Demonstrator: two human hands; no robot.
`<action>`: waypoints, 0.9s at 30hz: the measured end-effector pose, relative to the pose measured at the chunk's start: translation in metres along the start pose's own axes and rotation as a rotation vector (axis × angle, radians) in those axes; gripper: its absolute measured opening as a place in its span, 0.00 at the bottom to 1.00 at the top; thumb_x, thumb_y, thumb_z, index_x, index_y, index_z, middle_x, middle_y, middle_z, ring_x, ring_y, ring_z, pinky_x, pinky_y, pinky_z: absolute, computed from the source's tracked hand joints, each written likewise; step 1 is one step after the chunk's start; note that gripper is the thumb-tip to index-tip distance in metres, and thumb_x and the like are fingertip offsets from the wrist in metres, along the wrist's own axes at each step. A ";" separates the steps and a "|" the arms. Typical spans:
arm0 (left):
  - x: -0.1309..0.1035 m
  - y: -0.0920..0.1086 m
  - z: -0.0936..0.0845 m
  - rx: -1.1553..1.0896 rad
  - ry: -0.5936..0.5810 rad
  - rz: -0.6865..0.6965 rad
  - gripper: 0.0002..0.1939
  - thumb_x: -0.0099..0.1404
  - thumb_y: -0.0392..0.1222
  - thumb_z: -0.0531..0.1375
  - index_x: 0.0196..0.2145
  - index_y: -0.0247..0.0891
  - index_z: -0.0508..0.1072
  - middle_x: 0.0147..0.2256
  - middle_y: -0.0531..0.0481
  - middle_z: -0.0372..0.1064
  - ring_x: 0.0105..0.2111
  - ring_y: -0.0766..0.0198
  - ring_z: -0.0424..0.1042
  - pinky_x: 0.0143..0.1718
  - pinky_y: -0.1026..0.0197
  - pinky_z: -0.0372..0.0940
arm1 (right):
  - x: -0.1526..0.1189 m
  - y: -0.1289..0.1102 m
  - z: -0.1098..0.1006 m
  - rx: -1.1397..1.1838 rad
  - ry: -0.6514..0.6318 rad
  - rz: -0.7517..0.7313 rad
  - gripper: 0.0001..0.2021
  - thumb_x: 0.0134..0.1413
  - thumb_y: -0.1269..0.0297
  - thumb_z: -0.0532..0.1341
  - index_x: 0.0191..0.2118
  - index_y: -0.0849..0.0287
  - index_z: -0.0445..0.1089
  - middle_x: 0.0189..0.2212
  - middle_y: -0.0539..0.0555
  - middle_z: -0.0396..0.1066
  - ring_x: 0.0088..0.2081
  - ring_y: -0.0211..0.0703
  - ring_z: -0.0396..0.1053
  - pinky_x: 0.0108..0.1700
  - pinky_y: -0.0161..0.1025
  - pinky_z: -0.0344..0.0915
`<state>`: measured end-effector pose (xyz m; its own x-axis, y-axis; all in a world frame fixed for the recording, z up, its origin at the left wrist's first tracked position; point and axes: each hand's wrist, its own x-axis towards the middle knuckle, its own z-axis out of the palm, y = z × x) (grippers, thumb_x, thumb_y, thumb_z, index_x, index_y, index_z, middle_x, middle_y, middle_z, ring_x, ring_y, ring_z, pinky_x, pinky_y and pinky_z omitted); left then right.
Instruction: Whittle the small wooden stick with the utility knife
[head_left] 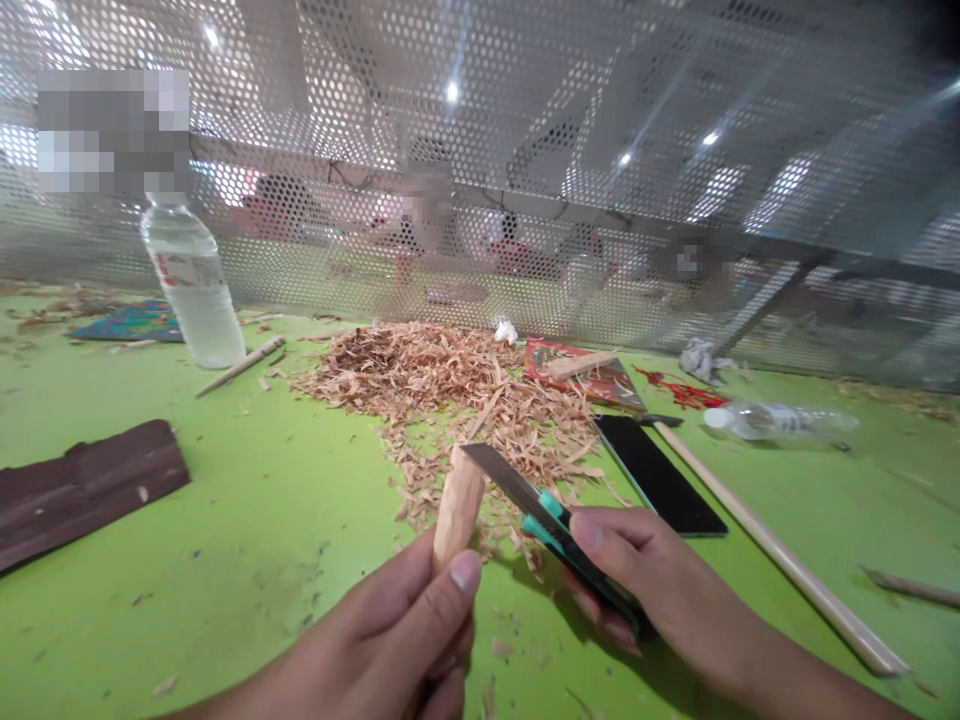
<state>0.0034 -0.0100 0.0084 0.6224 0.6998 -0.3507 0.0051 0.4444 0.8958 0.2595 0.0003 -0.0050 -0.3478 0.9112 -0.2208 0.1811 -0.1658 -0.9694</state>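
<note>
On my feed the tabletop (285, 530) is bright; lamps (452, 92) glare beyond its far edge, where the mesh (495, 140) looks hazy. A soft shadow lies under the right hand (649, 570).

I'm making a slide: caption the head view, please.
Left hand holds a wooden stick, right hand a knife at its tip, wood shavings beyond.

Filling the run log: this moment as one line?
left hand: holds wood piece | right hand: holds knife | blade: at wood's upper end | shavings: heaped beyond
</note>
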 end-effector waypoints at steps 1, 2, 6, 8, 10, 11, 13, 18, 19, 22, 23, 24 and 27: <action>0.000 0.001 0.000 -0.002 0.010 0.000 0.30 0.69 0.75 0.58 0.33 0.43 0.62 0.28 0.59 0.56 0.28 0.66 0.57 0.34 0.61 0.60 | 0.000 0.000 0.000 0.003 -0.001 -0.001 0.33 0.68 0.32 0.59 0.26 0.59 0.66 0.19 0.46 0.61 0.18 0.31 0.55 0.20 0.31 0.50; 0.000 0.002 0.001 -0.007 0.005 -0.003 0.30 0.69 0.75 0.59 0.33 0.43 0.62 0.28 0.59 0.56 0.28 0.66 0.57 0.35 0.61 0.60 | 0.000 0.000 0.000 0.005 -0.003 -0.002 0.33 0.68 0.32 0.59 0.26 0.59 0.66 0.19 0.46 0.61 0.18 0.31 0.55 0.20 0.31 0.50; 0.002 0.001 0.000 -0.008 0.007 -0.007 0.31 0.68 0.76 0.59 0.33 0.43 0.63 0.28 0.59 0.59 0.27 0.67 0.59 0.34 0.61 0.61 | 0.000 0.002 -0.001 -0.005 -0.003 -0.008 0.33 0.67 0.31 0.60 0.26 0.59 0.66 0.19 0.46 0.62 0.18 0.31 0.56 0.20 0.30 0.50; 0.004 -0.002 -0.001 0.030 0.022 0.011 0.30 0.70 0.74 0.57 0.32 0.42 0.64 0.27 0.57 0.62 0.27 0.67 0.62 0.34 0.61 0.63 | 0.000 0.002 -0.002 -0.006 -0.009 -0.002 0.33 0.67 0.31 0.59 0.26 0.59 0.66 0.18 0.46 0.61 0.18 0.31 0.56 0.20 0.30 0.51; 0.006 -0.007 -0.002 0.072 0.030 0.043 0.29 0.74 0.71 0.55 0.32 0.41 0.65 0.25 0.56 0.64 0.26 0.67 0.65 0.33 0.62 0.64 | 0.000 0.001 -0.001 -0.004 -0.013 0.010 0.33 0.68 0.32 0.59 0.26 0.59 0.67 0.17 0.45 0.61 0.17 0.31 0.57 0.20 0.30 0.53; 0.007 -0.009 -0.002 0.088 0.026 0.056 0.28 0.75 0.69 0.54 0.32 0.41 0.65 0.24 0.56 0.65 0.25 0.67 0.67 0.32 0.63 0.65 | 0.000 0.001 0.000 -0.004 -0.014 0.013 0.33 0.68 0.32 0.59 0.26 0.59 0.66 0.17 0.45 0.61 0.17 0.32 0.57 0.20 0.31 0.55; 0.009 -0.013 -0.002 0.050 -0.024 0.059 0.27 0.76 0.67 0.55 0.33 0.40 0.65 0.23 0.56 0.67 0.22 0.68 0.72 0.26 0.65 0.66 | 0.000 -0.002 0.002 -0.016 -0.010 0.006 0.33 0.67 0.32 0.60 0.26 0.59 0.67 0.18 0.46 0.62 0.17 0.32 0.58 0.21 0.31 0.57; 0.015 -0.014 -0.003 -0.141 -0.060 0.053 0.26 0.68 0.62 0.70 0.43 0.42 0.63 0.26 0.60 0.71 0.22 0.68 0.78 0.24 0.68 0.74 | -0.001 -0.006 0.007 -0.036 -0.003 -0.061 0.30 0.70 0.36 0.61 0.28 0.59 0.67 0.21 0.46 0.63 0.19 0.33 0.60 0.22 0.31 0.58; 0.016 -0.013 -0.004 -0.163 -0.075 0.056 0.27 0.66 0.61 0.72 0.42 0.42 0.62 0.26 0.60 0.71 0.21 0.68 0.78 0.23 0.69 0.75 | 0.000 -0.006 0.008 -0.022 0.008 -0.081 0.29 0.70 0.36 0.61 0.29 0.59 0.68 0.23 0.46 0.64 0.20 0.33 0.60 0.22 0.32 0.60; 0.017 -0.013 -0.006 -0.188 -0.097 0.058 0.30 0.64 0.57 0.75 0.43 0.42 0.59 0.25 0.60 0.73 0.19 0.68 0.77 0.22 0.69 0.76 | 0.000 -0.006 0.008 0.012 0.061 -0.130 0.24 0.70 0.38 0.62 0.38 0.58 0.70 0.27 0.48 0.68 0.25 0.37 0.66 0.28 0.35 0.66; 0.017 -0.013 -0.007 -0.188 -0.099 0.054 0.30 0.64 0.57 0.75 0.44 0.43 0.58 0.25 0.59 0.74 0.19 0.68 0.78 0.22 0.68 0.76 | -0.001 -0.007 0.008 -0.003 0.076 -0.147 0.22 0.71 0.40 0.62 0.42 0.57 0.70 0.29 0.48 0.69 0.27 0.39 0.68 0.31 0.36 0.68; 0.016 -0.013 -0.007 -0.187 -0.103 0.049 0.31 0.64 0.56 0.75 0.45 0.43 0.57 0.25 0.59 0.74 0.19 0.67 0.78 0.22 0.68 0.77 | -0.002 -0.008 0.007 -0.040 0.083 -0.172 0.20 0.71 0.42 0.62 0.45 0.57 0.69 0.31 0.49 0.70 0.30 0.40 0.70 0.34 0.37 0.70; 0.013 -0.011 -0.006 -0.180 -0.114 0.034 0.30 0.65 0.55 0.74 0.45 0.44 0.56 0.27 0.58 0.76 0.18 0.69 0.77 0.20 0.70 0.75 | -0.008 -0.012 0.007 -0.275 0.126 -0.300 0.11 0.73 0.54 0.63 0.51 0.54 0.66 0.37 0.51 0.72 0.37 0.43 0.73 0.41 0.39 0.71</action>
<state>0.0068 -0.0025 -0.0074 0.7042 0.6530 -0.2787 -0.1513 0.5215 0.8397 0.2539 -0.0078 0.0074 -0.3108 0.9454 0.0978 0.3336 0.2048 -0.9202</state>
